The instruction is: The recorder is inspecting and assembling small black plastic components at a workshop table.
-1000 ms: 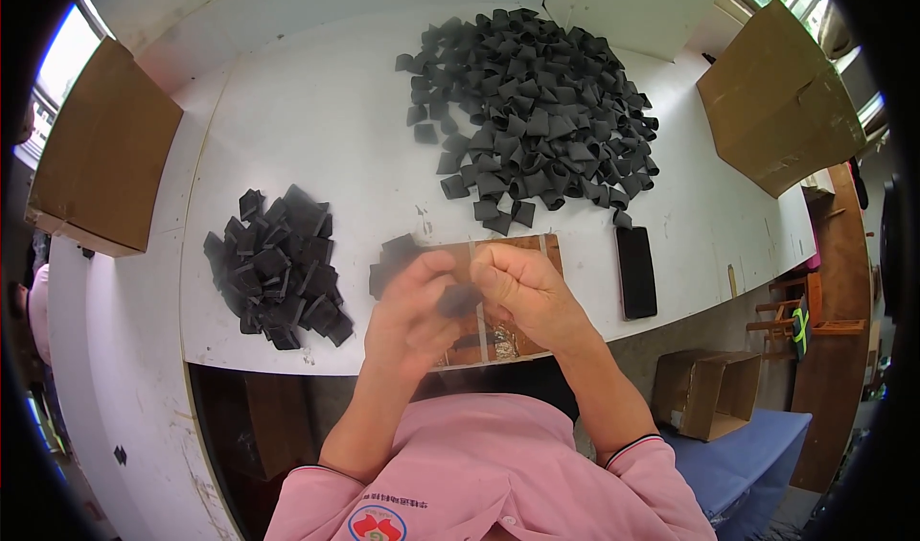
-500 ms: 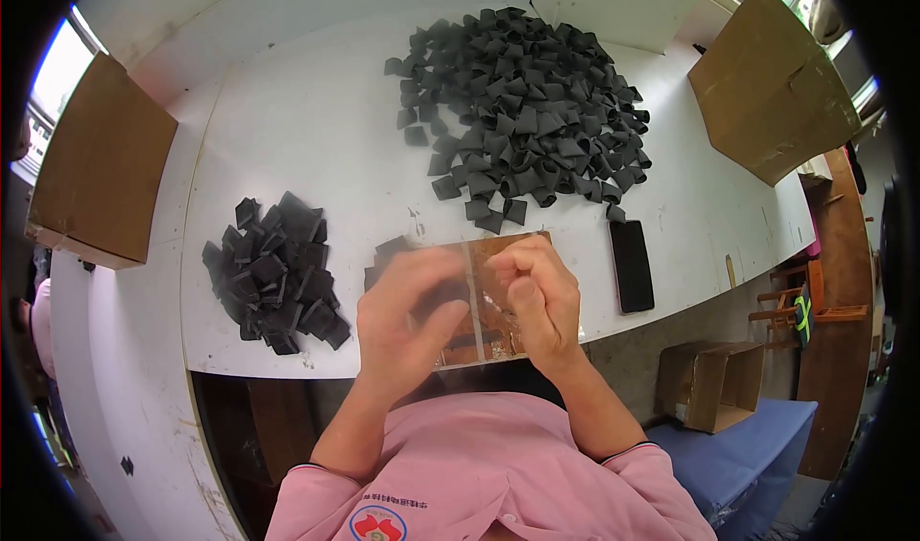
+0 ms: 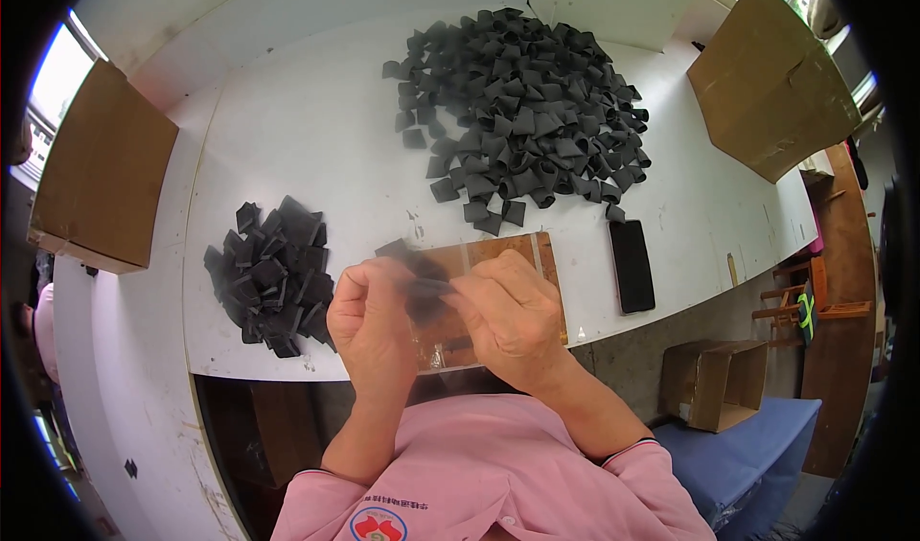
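My left hand (image 3: 372, 321) is closed, its thumb and fingers pinched at the left end of a small flat black piece (image 3: 428, 297). On the other side of that piece, my right hand (image 3: 513, 319) pinches its right edge. The piece is smeared by motion, so its exact shape cannot be made out. Both hands are held above a brown board (image 3: 498, 250) with pale tape strips. Another dark piece (image 3: 393, 248) shows at the board's upper left corner. A heap of flat black pieces (image 3: 273, 277) lies left of my left hand.
A big pile of curled, tube-like black pieces (image 3: 527, 110) covers the far middle of the white table (image 3: 297, 129). A black phone (image 3: 632, 266) lies to the right. Cardboard boxes (image 3: 105, 167) stand left and right; another open box (image 3: 714, 383) sits below, right of the table.
My hands have come together on a black piece. The left hand has closed and shifted slightly left, while the right has moved left and lower over the board.
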`<state>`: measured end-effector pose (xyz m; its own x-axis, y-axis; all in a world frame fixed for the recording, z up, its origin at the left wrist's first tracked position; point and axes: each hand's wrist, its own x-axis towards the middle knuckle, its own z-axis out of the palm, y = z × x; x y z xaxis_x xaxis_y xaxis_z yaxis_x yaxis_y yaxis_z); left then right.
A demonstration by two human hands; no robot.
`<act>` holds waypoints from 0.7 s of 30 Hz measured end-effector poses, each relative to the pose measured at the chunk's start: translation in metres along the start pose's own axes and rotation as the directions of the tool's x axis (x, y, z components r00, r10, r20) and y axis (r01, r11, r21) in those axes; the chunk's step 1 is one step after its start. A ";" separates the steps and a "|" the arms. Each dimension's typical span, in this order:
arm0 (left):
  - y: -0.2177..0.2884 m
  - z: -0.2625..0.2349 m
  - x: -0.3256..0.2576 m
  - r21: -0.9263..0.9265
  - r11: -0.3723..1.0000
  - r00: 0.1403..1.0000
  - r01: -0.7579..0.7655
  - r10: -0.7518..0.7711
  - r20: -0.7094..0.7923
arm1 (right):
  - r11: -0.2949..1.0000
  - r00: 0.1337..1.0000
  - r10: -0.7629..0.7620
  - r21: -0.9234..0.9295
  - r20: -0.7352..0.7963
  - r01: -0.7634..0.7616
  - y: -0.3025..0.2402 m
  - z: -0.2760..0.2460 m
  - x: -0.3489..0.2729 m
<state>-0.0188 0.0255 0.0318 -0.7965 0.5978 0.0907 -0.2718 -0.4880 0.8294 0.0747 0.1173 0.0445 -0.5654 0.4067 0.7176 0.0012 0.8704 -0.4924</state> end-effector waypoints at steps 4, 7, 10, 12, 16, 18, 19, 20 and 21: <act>-0.002 0.000 -0.005 0.079 0.996 0.998 -0.034 0.029 0.063 | 0.998 0.999 -0.036 0.046 -0.019 0.037 0.007 0.004 -0.007; -0.001 0.000 -0.005 0.133 0.988 0.990 -0.083 0.067 0.125 | 0.998 0.999 -0.032 0.055 -0.032 0.033 0.009 0.005 -0.010; 0.005 -0.002 0.000 0.304 0.936 0.961 -0.178 0.099 0.258 | 0.999 1.000 -0.008 0.047 0.010 0.007 0.008 0.001 -0.010; 0.007 -0.007 0.012 0.534 0.721 0.863 -0.442 0.179 0.472 | 0.999 0.999 0.012 0.049 0.050 -0.015 0.007 -0.001 -0.009; 0.019 0.006 0.022 0.611 0.552 0.815 -0.567 0.270 0.513 | 0.972 0.986 0.151 0.172 0.077 -0.162 0.007 -0.002 -0.001; 0.020 0.013 0.024 0.615 0.518 0.799 -0.594 0.296 0.523 | 0.944 0.975 0.192 0.253 0.109 -0.214 0.007 -0.005 0.001; 0.020 0.013 0.024 0.613 0.477 0.774 -0.630 0.330 0.540 | 0.942 0.973 0.198 0.253 0.114 -0.222 0.007 -0.004 0.000; 0.018 0.010 0.022 0.607 0.491 0.778 -0.625 0.330 0.535 | 0.946 0.977 0.178 0.252 0.119 -0.203 0.008 -0.002 -0.001; 0.014 0.005 0.021 0.607 0.492 0.779 -0.624 0.328 0.535 | 0.951 0.981 0.155 0.250 0.120 -0.181 0.010 -0.001 -0.001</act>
<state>-0.0369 0.0345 0.0481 -0.4202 0.6456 0.6376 0.6916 -0.2271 0.6857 0.0760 0.1258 0.0393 -0.6533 0.5001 0.5683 -0.1029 0.6851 -0.7212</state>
